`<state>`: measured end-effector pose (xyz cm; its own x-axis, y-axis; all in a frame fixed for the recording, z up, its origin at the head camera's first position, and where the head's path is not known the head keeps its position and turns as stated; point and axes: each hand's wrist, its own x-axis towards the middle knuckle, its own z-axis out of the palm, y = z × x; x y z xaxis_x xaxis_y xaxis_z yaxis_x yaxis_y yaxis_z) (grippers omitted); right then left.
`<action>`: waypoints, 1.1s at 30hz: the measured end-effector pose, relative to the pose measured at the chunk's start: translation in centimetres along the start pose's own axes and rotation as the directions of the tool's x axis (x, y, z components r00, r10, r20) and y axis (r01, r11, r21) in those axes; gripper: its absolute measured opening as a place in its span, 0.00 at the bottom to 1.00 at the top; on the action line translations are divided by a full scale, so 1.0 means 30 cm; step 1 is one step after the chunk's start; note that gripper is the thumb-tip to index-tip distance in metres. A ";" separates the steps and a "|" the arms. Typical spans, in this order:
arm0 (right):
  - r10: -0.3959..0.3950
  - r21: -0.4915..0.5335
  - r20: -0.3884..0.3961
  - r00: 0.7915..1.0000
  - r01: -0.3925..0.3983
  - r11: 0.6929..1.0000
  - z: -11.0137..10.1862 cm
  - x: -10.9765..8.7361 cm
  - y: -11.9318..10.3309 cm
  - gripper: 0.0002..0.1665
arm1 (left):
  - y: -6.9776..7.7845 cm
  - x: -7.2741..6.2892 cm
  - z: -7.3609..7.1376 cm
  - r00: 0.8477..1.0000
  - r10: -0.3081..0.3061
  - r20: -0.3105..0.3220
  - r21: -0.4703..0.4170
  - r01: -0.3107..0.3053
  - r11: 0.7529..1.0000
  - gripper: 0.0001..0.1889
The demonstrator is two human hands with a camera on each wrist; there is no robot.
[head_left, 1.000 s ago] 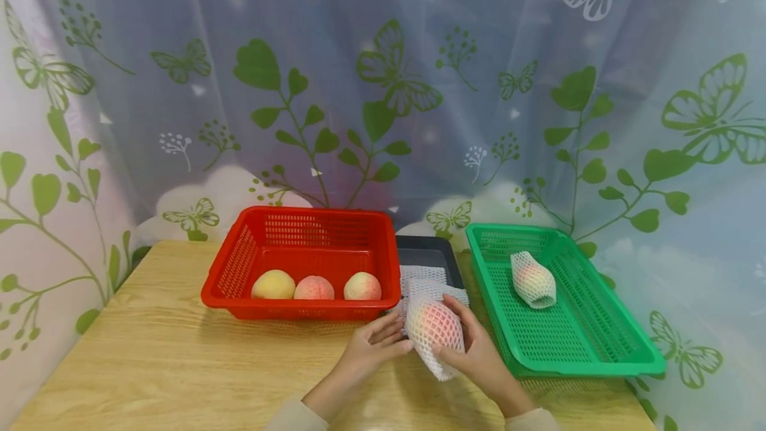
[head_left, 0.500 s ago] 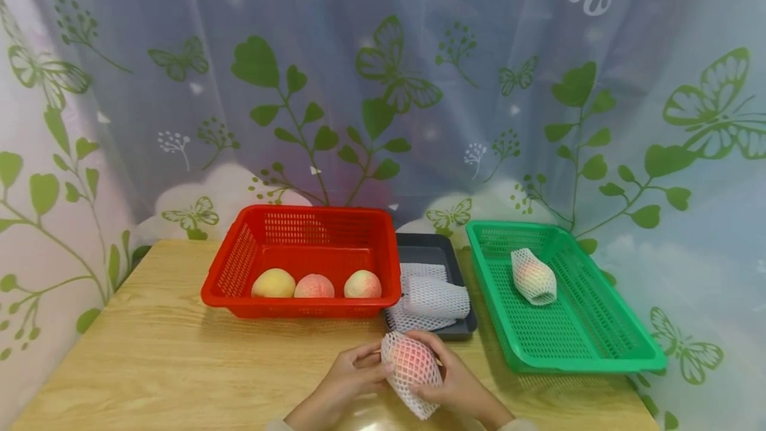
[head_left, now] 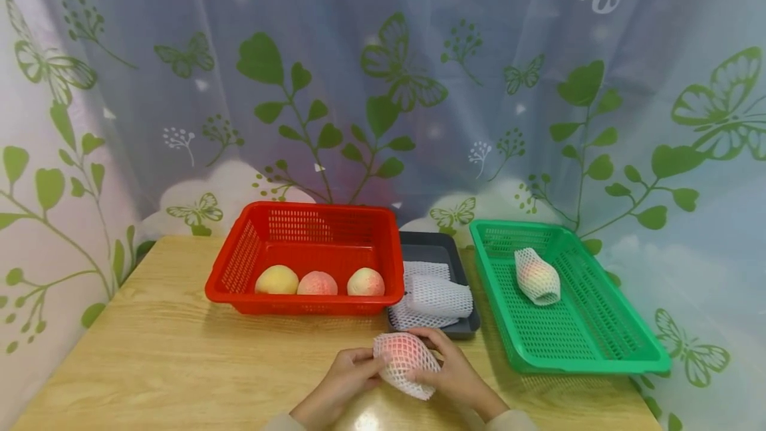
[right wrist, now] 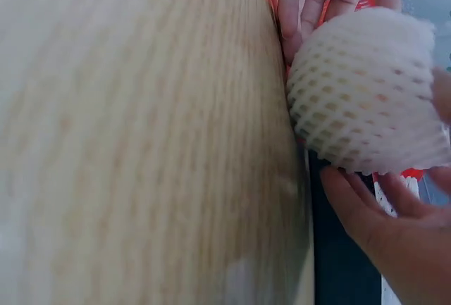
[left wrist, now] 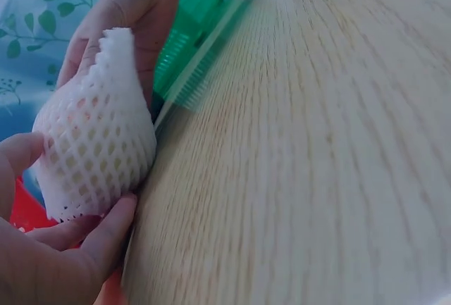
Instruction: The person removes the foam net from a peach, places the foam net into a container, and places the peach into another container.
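Observation:
A pinkish peach (head_left: 402,351) in a white foam net sleeve (head_left: 413,384) is held between both hands above the front of the table. At its left end, my left hand (head_left: 346,378) pinches it, thumb on the near side and fingers beneath, as the left wrist view shows. From the right, my right hand (head_left: 457,379) grips it with thumb and fingers spread around the net. In the left wrist view the netting (left wrist: 99,143) covers the fruit and narrows to a gathered tip on the right hand's side.
A red basket (head_left: 305,306) holds several bare peaches along its front. Beside it, a dark grey tray (head_left: 457,332) bears more foam sleeves (head_left: 439,296). On the right, a green basket (head_left: 592,366) contains one netted peach (head_left: 537,278). A patterned curtain (head_left: 335,151) hangs behind the wooden table (head_left: 149,364).
Both hands have drawn the netted peach toward the table's front and slightly left, away from the tray. The left fingers, earlier beside the net, now pinch its end. The peach has tilted slightly.

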<state>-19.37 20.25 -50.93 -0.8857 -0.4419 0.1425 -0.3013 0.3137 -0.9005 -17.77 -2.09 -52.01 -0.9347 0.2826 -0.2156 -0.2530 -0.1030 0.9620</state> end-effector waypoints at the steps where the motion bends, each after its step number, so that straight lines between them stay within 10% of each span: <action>1: 0.020 -0.008 -0.021 1.000 -0.020 1.000 0.000 0.000 0.000 0.38 | 0.001 0.001 0.001 1.000 -0.006 -0.011 0.006 0.006 1.000 0.27; 33: 0.060 -0.002 -0.055 0.997 -0.061 0.998 0.012 -0.005 -0.019 0.33 | 0.018 -0.009 0.003 1.000 -0.005 0.005 -0.023 0.005 1.000 0.30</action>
<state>-18.96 19.85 -50.59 -0.9205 -0.3749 0.1103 -0.2478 0.3416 -0.9066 -17.65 -2.12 -51.42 -0.9322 0.2878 -0.2193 -0.2632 -0.1234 0.9568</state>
